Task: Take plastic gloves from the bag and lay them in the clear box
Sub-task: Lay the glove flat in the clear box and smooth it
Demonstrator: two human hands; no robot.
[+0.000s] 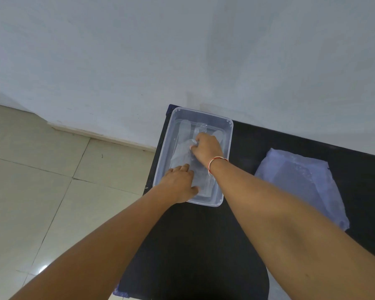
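Note:
A clear plastic box (pixel 225 135) stands on the left end of a black table (pixel 204 245). Both hands are inside it. My right hand (pixel 206 148) is curled with its fingertips pinching a thin clear plastic glove (pixel 183 158) that lies along the box floor. My left hand (pixel 180 184) lies flat at the box's near end, fingers spread, pressing on the glove's lower part. The pale translucent bag (pixel 301 182) lies flat on the table to the right of the box, apart from both hands.
The table's left edge runs just beside the box, with beige floor tiles (pixel 41 180) below. A white wall (pixel 182 50) stands right behind the box and table. A red and white bracelet (pixel 214 163) circles my right wrist.

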